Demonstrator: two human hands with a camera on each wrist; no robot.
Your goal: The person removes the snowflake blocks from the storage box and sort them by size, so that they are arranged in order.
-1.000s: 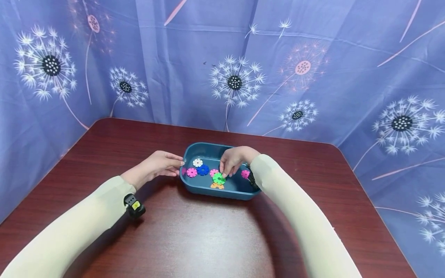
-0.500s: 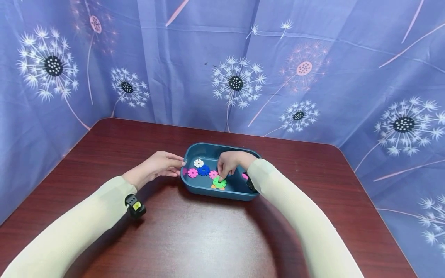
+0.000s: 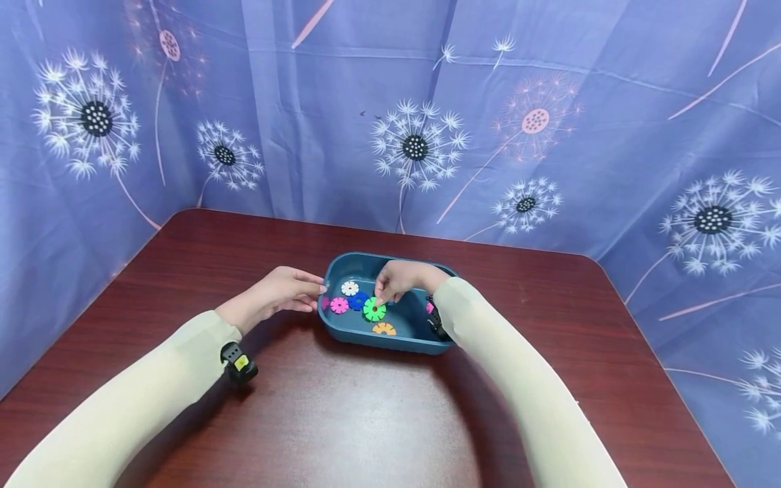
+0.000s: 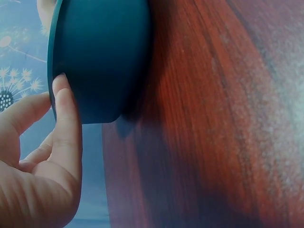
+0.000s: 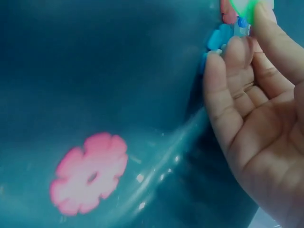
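In the head view a dark teal plastic basin stands on the table. My left hand pinches its left rim; the left wrist view shows the thumb against the outer wall. My right hand, reaching into the basin, holds a green notched snowflake disc between thumb and fingertips. Left of that disc lie a blue disc, a pink disc and a white disc. An orange disc rests nearer the front wall. Another pink disc appears in the right wrist view.
A reddish-brown wooden table carries the basin. Behind it hangs a blue curtain with dandelion prints. Black wrist straps sit at both cuffs, the left one outside the basin.
My right hand has moved the green disc up and leftward from over the orange disc, which now shows more. The middle pink disc is now out of sight. My left hand stays on the rim.
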